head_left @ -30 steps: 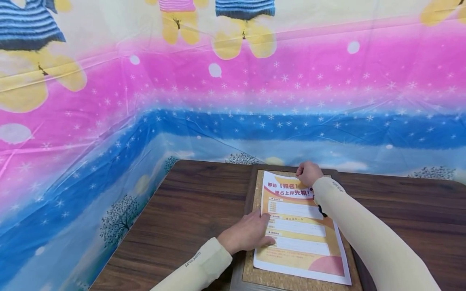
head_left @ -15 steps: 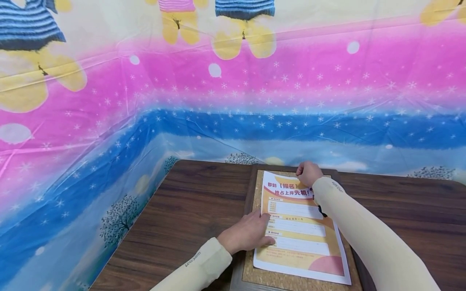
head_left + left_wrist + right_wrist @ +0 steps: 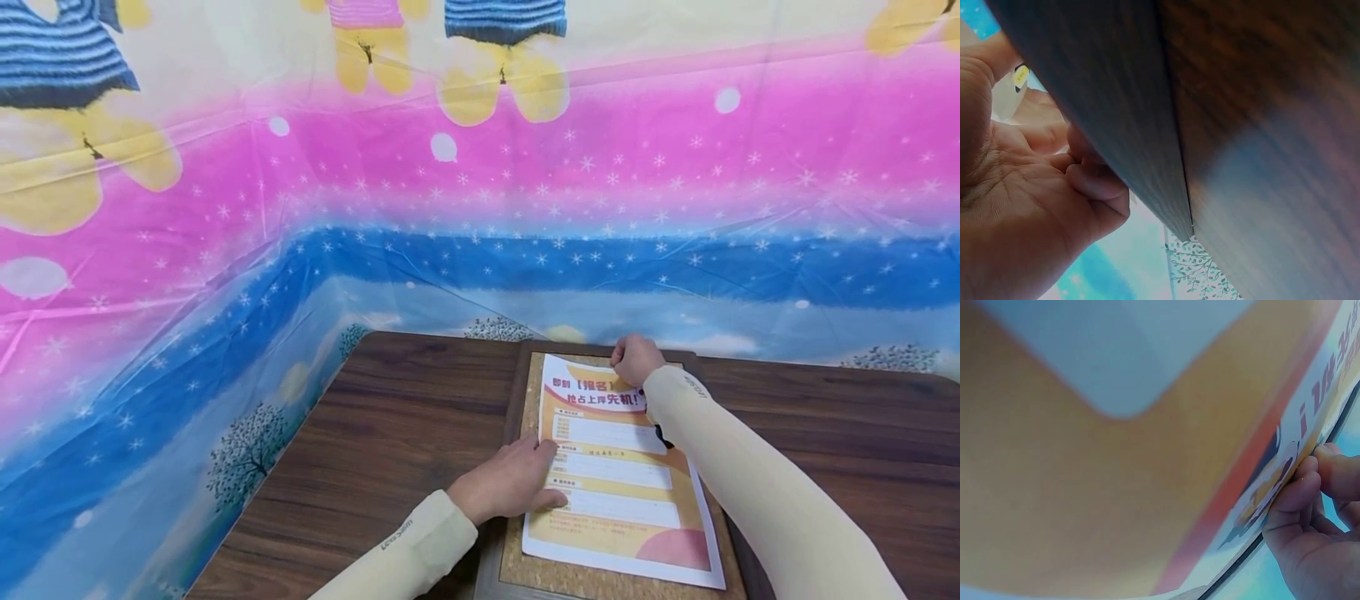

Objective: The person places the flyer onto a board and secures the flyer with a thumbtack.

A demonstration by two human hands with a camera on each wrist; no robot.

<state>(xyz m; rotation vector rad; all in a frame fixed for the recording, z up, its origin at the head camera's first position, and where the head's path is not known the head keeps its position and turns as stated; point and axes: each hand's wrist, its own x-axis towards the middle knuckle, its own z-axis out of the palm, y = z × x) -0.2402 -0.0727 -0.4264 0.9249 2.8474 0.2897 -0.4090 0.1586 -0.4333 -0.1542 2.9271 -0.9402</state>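
Note:
A printed paper flyer (image 3: pixel 615 533) in yellow, red and white lies on a cork board (image 3: pixel 555 575) with a dark wooden frame. My left hand (image 3: pixel 510 479) rests on the flyer's left edge, thumb and fingers spread over frame and paper; the left wrist view shows its palm (image 3: pixel 1016 200) beside the frame's side. At the flyer's top edge my right hand (image 3: pixel 636 358) has curled fingers. In the right wrist view, the right hand (image 3: pixel 1316 519) pinches with thumb and fingertips a tiny pin-like thing mostly hidden between them, right at the paper.
The board lies on a dark brown wood-grain table (image 3: pixel 390 417), close to its back edge. Behind and to the left hangs a patterned fabric backdrop (image 3: pixel 525 167) in pink, blue and cream. Cream sleeves (image 3: pixel 757 475) cover both forearms; the right one crosses over the board's right side.

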